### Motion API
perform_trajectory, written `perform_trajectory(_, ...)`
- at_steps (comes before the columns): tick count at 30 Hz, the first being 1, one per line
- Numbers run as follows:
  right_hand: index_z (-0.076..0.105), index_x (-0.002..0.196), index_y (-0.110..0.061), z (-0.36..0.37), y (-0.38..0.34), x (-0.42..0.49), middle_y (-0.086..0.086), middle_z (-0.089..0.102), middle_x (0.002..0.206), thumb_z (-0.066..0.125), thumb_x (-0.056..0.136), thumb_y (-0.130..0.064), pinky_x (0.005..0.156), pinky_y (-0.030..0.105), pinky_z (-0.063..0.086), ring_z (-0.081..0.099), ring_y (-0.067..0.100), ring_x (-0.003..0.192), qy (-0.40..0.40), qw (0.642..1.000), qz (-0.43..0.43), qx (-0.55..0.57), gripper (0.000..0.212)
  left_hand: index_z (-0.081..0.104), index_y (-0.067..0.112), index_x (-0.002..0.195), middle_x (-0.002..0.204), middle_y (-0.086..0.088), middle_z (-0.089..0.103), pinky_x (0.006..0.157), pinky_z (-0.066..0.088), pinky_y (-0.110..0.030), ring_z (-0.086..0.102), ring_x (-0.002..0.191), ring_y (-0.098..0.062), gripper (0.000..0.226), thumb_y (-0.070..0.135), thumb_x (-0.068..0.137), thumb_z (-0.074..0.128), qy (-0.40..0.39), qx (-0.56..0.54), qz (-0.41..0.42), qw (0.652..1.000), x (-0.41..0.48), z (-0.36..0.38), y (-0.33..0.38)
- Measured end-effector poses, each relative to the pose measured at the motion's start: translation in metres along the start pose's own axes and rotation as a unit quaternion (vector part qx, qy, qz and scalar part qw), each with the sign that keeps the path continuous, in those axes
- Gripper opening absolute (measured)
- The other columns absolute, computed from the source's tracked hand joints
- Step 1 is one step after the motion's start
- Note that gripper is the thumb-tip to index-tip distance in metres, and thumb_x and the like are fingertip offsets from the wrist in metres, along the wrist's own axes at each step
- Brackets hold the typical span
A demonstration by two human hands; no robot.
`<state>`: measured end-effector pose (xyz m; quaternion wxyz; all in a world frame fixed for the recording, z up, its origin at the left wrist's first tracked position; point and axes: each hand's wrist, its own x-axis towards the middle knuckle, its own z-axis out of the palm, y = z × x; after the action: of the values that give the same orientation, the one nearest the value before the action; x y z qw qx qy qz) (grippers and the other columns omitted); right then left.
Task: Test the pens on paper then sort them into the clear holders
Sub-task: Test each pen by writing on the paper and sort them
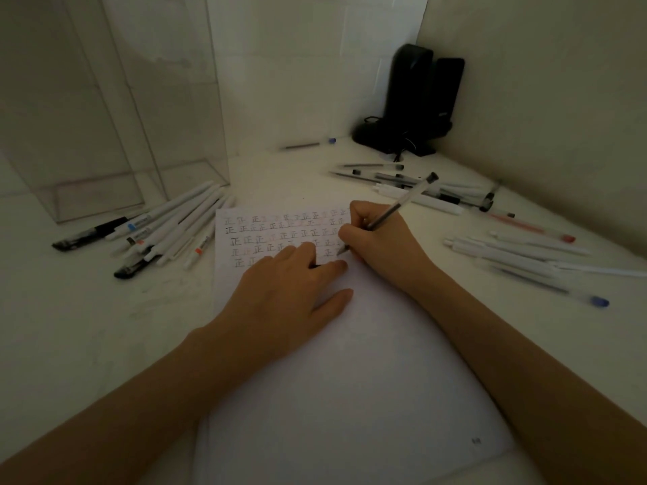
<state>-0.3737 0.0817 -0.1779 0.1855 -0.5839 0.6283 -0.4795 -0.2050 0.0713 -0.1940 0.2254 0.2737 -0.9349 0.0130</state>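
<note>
Clear plastic holders [105, 110]; matt white paper [336, 362]

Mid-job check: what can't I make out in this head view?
Head view: whether the pen leaves ink, hidden by the right hand.
Head view: written rows on the paper, partly covered by the left hand.
Head view: clear holders' tops, cut off by the top edge.
Head view: labels on the white pens, too small and dim.

Rows of black and red characters are seen on the white paper [332, 362], black, blue and orange accents on the white pens [182, 218], and a black cap on the clear pen [402, 202].
</note>
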Motion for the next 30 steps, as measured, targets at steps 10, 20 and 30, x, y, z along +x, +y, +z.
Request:
perform_trajectory(10,0.041,0.062,-0.012,-0.007,-0.005,-0.002,-0.002,0.044,0.043,0.059,0.09,-0.029,0.044,0.021,0.036,0.038,0.007,0.038,0.084,0.995,0.018,0.054,0.037,0.024,0.016,0.137,0.109,0.001,0.042,0.084,0.031,-0.018,0.044,0.095,-0.014,0.045,0.013,0.094,0.036,-0.017,-0.201,-0.159,0.966,0.005,-0.006,0.002)
perform_trajectory(20,0.052,0.072,-0.004,-0.001,-0.02,-0.014,0.009,0.056,0.047,0.04,0.098,-0.022,0.041,0.022,0.035,0.046,0.018,0.04,-0.003,0.926,0.095,0.365,0.034,0.05,0.021,0.095,0.088,0.007,0.066,0.065,0.041,-0.005,0.059,0.077,0.0,0.01,0.024,0.089,0.058,0.06,-0.31,-0.178,0.932,0.008,-0.014,-0.009)
perform_trajectory(30,0.047,0.062,-0.003,-0.002,-0.017,-0.013,0.006,0.043,0.041,0.048,0.094,-0.013,0.04,0.023,0.026,0.035,0.015,0.035,0.023,0.93,0.095,0.354,0.033,0.05,0.018,0.091,0.077,0.016,0.057,0.063,0.038,-0.005,0.052,0.069,0.009,0.006,0.019,0.09,0.056,0.078,-0.281,-0.158,0.943,0.008,-0.013,-0.009)
